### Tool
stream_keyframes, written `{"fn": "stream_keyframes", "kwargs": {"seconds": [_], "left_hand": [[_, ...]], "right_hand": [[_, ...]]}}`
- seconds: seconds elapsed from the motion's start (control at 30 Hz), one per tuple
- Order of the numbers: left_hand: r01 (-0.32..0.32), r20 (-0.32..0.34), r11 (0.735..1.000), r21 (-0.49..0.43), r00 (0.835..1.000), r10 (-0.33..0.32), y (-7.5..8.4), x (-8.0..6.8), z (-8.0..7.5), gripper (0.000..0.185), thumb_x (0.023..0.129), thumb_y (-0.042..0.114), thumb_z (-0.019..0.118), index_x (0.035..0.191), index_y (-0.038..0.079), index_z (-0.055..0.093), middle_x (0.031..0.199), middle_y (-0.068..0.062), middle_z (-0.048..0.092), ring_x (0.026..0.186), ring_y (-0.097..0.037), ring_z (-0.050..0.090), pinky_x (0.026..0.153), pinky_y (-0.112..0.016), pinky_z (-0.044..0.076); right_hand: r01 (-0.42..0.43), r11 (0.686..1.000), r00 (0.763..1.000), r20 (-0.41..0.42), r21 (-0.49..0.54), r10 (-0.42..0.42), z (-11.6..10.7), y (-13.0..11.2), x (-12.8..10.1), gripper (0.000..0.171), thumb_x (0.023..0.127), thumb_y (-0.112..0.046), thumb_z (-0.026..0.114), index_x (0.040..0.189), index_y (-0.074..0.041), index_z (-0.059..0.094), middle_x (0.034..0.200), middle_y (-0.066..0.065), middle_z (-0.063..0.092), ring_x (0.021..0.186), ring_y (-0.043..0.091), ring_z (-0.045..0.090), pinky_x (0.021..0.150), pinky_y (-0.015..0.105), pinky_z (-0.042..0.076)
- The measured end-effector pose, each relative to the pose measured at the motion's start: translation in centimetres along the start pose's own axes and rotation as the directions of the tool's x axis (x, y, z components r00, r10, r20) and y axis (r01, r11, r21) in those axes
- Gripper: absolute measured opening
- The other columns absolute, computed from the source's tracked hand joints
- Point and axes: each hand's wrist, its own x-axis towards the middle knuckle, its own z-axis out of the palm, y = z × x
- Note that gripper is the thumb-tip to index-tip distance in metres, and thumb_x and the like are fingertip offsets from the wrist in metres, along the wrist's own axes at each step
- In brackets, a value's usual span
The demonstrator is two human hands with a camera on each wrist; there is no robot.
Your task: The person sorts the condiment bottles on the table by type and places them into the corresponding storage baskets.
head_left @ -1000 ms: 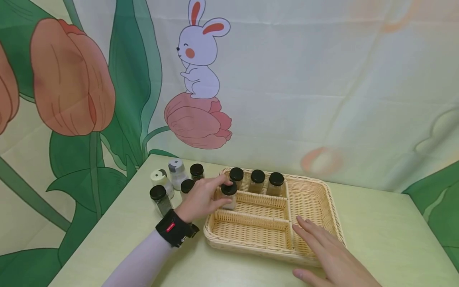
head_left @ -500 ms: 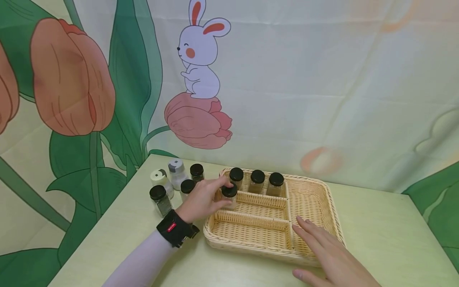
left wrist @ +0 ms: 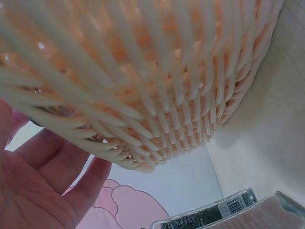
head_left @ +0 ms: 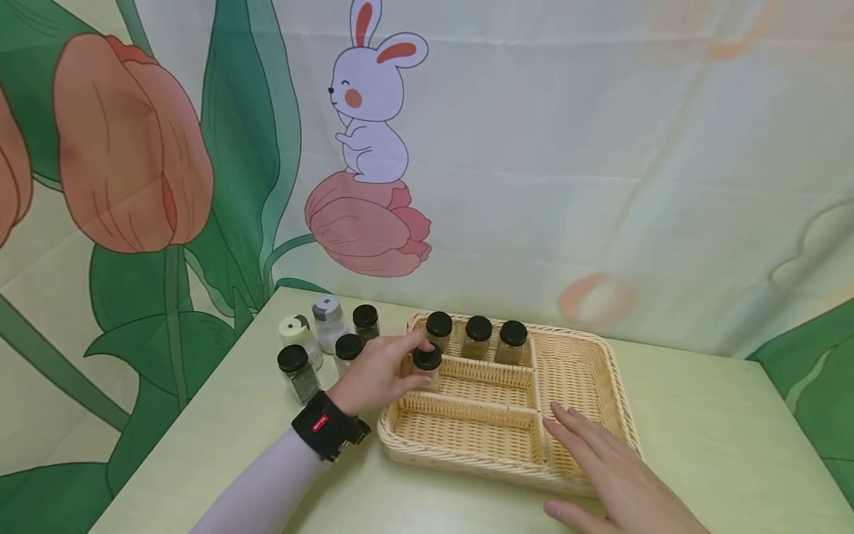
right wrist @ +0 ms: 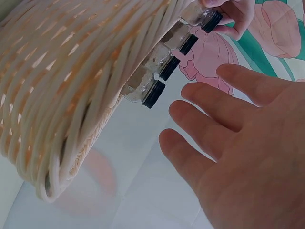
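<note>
A wicker basket (head_left: 603,386) with several compartments stands on the pale green table. My left hand (head_left: 383,367) grips a small black-lidded glass jar (head_left: 427,365) and holds it in the left end of the basket's middle compartment. Three like jars (head_left: 478,337) stand in the back compartment. My right hand (head_left: 610,463) rests flat, fingers straight, on the basket's front right corner. In the right wrist view the right hand (right wrist: 238,143) is spread beside the basket wall (right wrist: 62,81), with the jars (right wrist: 157,83) beyond. The left wrist view shows the basket's weave (left wrist: 157,81) and my palm (left wrist: 38,186).
Left of the basket stand several more jars on the table: a black-lidded one (head_left: 296,371) nearest, a cream-lidded one (head_left: 299,335), a grey-lidded one (head_left: 327,319) and two black-lidded ones (head_left: 365,320). A printed curtain hangs behind. The table's left edge (head_left: 193,400) runs close by.
My left hand has lowered the jar a little deeper into the middle compartment. The right hand has stayed on the basket.
</note>
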Motion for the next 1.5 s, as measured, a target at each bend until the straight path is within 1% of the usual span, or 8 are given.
{"fn": "stream_keyframes", "kwargs": {"seconds": [0.17, 0.43, 0.5, 0.7, 0.77, 1.07, 1.27, 1.5], "left_hand": [[0.016, 0.011, 1.000, 0.006, 1.000, -0.017, -0.11, -0.07, 0.17, 0.045, 0.083, 0.028, 0.088, 0.120, 0.022, 0.063, 0.109, 0.006, 0.076, 0.067, -0.010, 0.058, 0.058, -0.021, 0.045], [0.022, 0.015, 1.000, 0.019, 1.000, -0.022, -0.20, -0.08, 0.33, 0.045, 0.082, 0.030, 0.089, 0.118, 0.023, 0.063, 0.097, 0.010, 0.073, 0.064, -0.005, 0.052, 0.056, -0.021, 0.044], [0.024, 0.018, 0.999, 0.024, 1.000, -0.025, -0.23, -0.07, 0.38, 0.045, 0.082, 0.031, 0.089, 0.118, 0.023, 0.062, 0.096, 0.010, 0.072, 0.064, -0.005, 0.052, 0.056, -0.021, 0.043], [0.017, 0.020, 1.000, 0.018, 1.000, -0.017, -0.33, -0.07, 0.43, 0.045, 0.082, 0.031, 0.089, 0.118, 0.023, 0.062, 0.100, 0.007, 0.075, 0.067, -0.014, 0.059, 0.056, -0.021, 0.042], [0.010, 0.019, 1.000, 0.018, 1.000, -0.011, -0.36, -0.07, 0.45, 0.045, 0.083, 0.031, 0.089, 0.118, 0.023, 0.062, 0.101, 0.007, 0.075, 0.067, -0.015, 0.060, 0.056, -0.020, 0.041], [-0.004, 0.019, 0.999, 0.037, 1.000, 0.004, -0.32, 0.01, 0.41, 0.045, 0.082, 0.032, 0.089, 0.117, 0.022, 0.063, 0.097, 0.009, 0.074, 0.065, -0.008, 0.055, 0.056, -0.021, 0.043], [0.008, 0.024, 0.998, 0.056, 1.000, -0.009, -0.34, 0.00, 0.40, 0.046, 0.081, 0.033, 0.090, 0.117, 0.023, 0.062, 0.097, 0.009, 0.074, 0.067, -0.007, 0.055, 0.059, -0.022, 0.043], [0.006, 0.034, 0.998, 0.055, 0.999, -0.007, -0.23, -0.04, 0.41, 0.048, 0.082, 0.033, 0.089, 0.119, 0.024, 0.060, 0.085, 0.011, 0.067, 0.064, -0.005, 0.051, 0.058, -0.021, 0.043]], "right_hand": [[-0.004, 1.000, 1.000, 0.003, 0.001, 0.004, -0.10, -0.06, 0.01, 0.089, 0.088, -0.063, 0.073, 0.161, -0.031, 0.035, 0.165, -0.001, 0.040, 0.145, 0.030, 0.046, 0.106, 0.060, 0.045], [-0.003, 1.000, 1.000, 0.002, -0.003, 0.003, -0.21, -0.11, 0.03, 0.089, 0.088, -0.063, 0.073, 0.162, -0.031, 0.035, 0.166, -0.001, 0.039, 0.145, 0.030, 0.046, 0.106, 0.059, 0.045], [-0.003, 1.000, 1.000, 0.003, -0.005, 0.003, -0.22, -0.11, 0.03, 0.089, 0.088, -0.063, 0.073, 0.162, -0.031, 0.034, 0.166, -0.002, 0.039, 0.145, 0.029, 0.046, 0.106, 0.059, 0.045], [0.001, 0.999, 1.000, -0.009, -0.035, -0.001, -0.30, -0.14, 0.02, 0.092, 0.086, -0.063, 0.075, 0.162, -0.032, 0.033, 0.165, -0.001, 0.041, 0.145, 0.026, 0.046, 0.106, 0.055, 0.045], [-0.001, 0.999, 1.000, -0.010, -0.037, 0.001, -0.29, -0.13, 0.01, 0.092, 0.086, -0.063, 0.075, 0.162, -0.033, 0.033, 0.165, -0.001, 0.041, 0.146, 0.026, 0.046, 0.106, 0.055, 0.045], [-0.004, 1.000, 1.000, -0.012, -0.025, 0.004, -0.30, -0.20, -0.04, 0.092, 0.086, -0.063, 0.075, 0.162, -0.033, 0.032, 0.165, -0.002, 0.040, 0.146, 0.027, 0.045, 0.106, 0.056, 0.045], [-0.006, 1.000, 1.000, -0.008, -0.022, 0.006, -0.29, -0.22, -0.01, 0.092, 0.086, -0.063, 0.074, 0.162, -0.033, 0.033, 0.165, -0.002, 0.040, 0.146, 0.027, 0.045, 0.106, 0.056, 0.044], [-0.001, 1.000, 1.000, -0.008, -0.014, 0.000, -0.29, -0.30, 0.00, 0.090, 0.087, -0.062, 0.075, 0.161, -0.031, 0.035, 0.165, -0.001, 0.041, 0.145, 0.028, 0.046, 0.106, 0.057, 0.045]]}}
